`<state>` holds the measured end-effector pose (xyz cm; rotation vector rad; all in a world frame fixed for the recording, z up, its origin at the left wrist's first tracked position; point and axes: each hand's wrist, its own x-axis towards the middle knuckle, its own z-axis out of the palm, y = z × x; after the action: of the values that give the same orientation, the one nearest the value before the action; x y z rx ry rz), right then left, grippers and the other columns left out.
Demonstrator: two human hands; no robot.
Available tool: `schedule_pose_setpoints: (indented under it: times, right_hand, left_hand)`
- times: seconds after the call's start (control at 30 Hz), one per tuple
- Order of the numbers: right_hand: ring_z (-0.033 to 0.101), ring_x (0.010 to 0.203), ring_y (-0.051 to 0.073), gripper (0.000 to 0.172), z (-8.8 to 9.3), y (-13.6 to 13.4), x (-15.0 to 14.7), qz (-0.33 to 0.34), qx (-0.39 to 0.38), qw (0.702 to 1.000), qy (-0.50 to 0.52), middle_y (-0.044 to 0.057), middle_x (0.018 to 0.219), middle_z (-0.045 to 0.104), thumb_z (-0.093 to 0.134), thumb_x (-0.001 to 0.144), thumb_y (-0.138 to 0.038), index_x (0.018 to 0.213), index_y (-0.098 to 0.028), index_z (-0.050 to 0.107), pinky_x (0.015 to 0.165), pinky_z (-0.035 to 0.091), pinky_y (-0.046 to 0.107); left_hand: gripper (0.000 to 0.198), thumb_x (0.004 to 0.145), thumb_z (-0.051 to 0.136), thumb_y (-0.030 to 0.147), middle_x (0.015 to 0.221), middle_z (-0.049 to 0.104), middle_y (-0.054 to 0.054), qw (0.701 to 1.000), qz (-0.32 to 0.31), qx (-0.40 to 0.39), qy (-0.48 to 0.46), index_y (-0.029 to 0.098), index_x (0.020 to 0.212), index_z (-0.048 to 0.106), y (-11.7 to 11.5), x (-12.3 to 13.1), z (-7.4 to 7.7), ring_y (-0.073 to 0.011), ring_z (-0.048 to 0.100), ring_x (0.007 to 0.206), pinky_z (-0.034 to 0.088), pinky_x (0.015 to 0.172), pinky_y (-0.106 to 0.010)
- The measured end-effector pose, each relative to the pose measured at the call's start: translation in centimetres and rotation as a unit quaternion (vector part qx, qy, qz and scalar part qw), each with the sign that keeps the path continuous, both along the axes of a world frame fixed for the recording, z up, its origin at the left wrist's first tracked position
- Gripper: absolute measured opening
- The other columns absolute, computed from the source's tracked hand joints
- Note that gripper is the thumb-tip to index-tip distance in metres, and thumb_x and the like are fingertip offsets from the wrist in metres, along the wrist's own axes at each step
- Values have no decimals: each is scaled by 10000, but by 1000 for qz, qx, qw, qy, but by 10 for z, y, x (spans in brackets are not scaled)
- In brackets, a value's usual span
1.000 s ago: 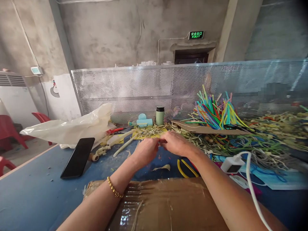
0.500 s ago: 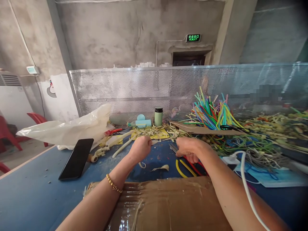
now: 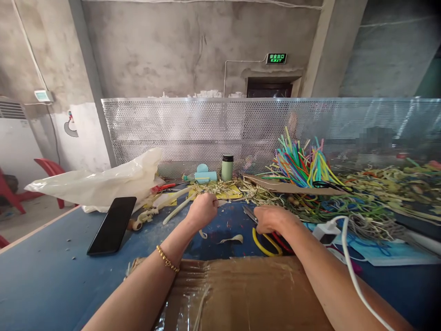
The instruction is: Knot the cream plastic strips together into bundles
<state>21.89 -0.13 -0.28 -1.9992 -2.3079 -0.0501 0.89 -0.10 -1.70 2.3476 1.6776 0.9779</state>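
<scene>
My left hand is closed in a fist above the blue table, thumb side toward the right. Beside its thumb a thin pale strip shows; whether the fist grips it I cannot tell. My right hand is closed with its fingers curled under, so what they hold is hidden. Under and beside that hand are scissors with yellow handles and metal blades, plus a red handle. A curled pale strip lies between my forearms. Nearest me is a taped cardboard piece.
A black phone and plastic bag lie left. At the back stand a green bottle and bundled coloured strips. Dried plant strips, a charger with white cable and a blue mask are on the right.
My right hand has shifted slightly right and down, its curled fingers now less visible. My left hand stays closed in nearly the same place. The view has tilted a little.
</scene>
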Motion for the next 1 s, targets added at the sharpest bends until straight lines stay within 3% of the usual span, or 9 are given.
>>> schedule_pose_setpoints:
  times: [0.17, 0.27, 0.4, 0.5, 0.57, 0.67, 0.77, 0.9, 1.0]
  right_hand:
    - [648, 478, 232, 23, 3, -6, 4, -64, -150, 985, -53, 91, 485, 622, 672, 620, -144, 603, -144, 656, 465, 457, 291]
    - [613, 432, 231, 126, 1, 2, 7, -63, -199, 977, -33, 77, 484, 610, 655, 661, -234, 704, -116, 673, 442, 456, 309]
    - [629, 506, 221, 185, -5, 12, 13, -32, -113, 993, 34, 72, 569, 634, 684, 609, -198, 770, -108, 679, 462, 426, 278]
    - [656, 646, 193, 213, -5, 17, 20, -10, -67, 992, 106, 66, 718, 675, 638, 706, -220, 894, -130, 682, 499, 435, 238]
    - [650, 646, 166, 224, -5, 20, 25, 1, -65, 966, 252, 58, 746, 675, 572, 803, -220, 989, -134, 663, 501, 456, 225]
    - [626, 558, 136, 197, -4, 24, 30, 12, -84, 855, 511, 43, 718, 653, 520, 897, -215, 1049, -132, 614, 492, 502, 232]
    - [620, 542, 124, 190, -4, 26, 29, 33, -76, 784, 616, 19, 727, 627, 583, 904, -240, 1073, -155, 573, 488, 539, 237]
    - [632, 603, 117, 391, -1, 18, 18, 100, -60, 766, 632, 18, 857, 622, 768, 781, -355, 1051, -188, 541, 460, 544, 216]
    - [600, 543, 100, 574, 3, 7, 6, 105, -69, 793, 596, 8, 822, 625, 817, 712, -439, 1111, -195, 485, 395, 472, 185]
  left_hand:
    - [229, 778, 483, 128, 643, 636, -81, 1000, -10, -8, 7, 180, 611, 629, 2, 1, -3, -187, 534, 619, 316, 589, -275]
    - [236, 771, 468, 115, 643, 635, -73, 1000, -9, -15, 22, 173, 616, 635, 4, 1, -6, -177, 520, 607, 312, 579, -272]
    - [235, 761, 466, 108, 628, 626, -59, 999, -27, -13, 21, 177, 600, 624, 6, 1, -8, -172, 523, 613, 313, 581, -270]
    - [242, 760, 468, 103, 586, 595, -45, 1000, -20, -4, 13, 175, 565, 591, 6, 0, -6, -161, 497, 581, 279, 556, -276]
    - [262, 772, 472, 109, 551, 569, -34, 1000, -11, 0, -13, 173, 534, 562, 6, -2, -3, -150, 475, 550, 266, 544, -276]
    - [319, 797, 498, 147, 477, 512, -12, 995, -25, -28, -92, 168, 481, 530, 9, -5, -1, -128, 444, 493, 281, 529, -261]
    - [305, 836, 509, 204, 445, 475, 19, 964, -50, -107, -238, 154, 543, 580, 13, -8, -2, -88, 348, 387, 239, 454, -244]
    - [203, 837, 571, 248, 412, 423, 60, 881, -62, -202, -422, 141, 671, 616, 15, -11, -3, -55, 231, 305, 125, 380, -235]
    - [181, 817, 633, 314, 410, 395, 80, 852, -66, -207, -477, 151, 742, 613, 14, -13, -1, -45, 206, 302, 103, 366, -220]
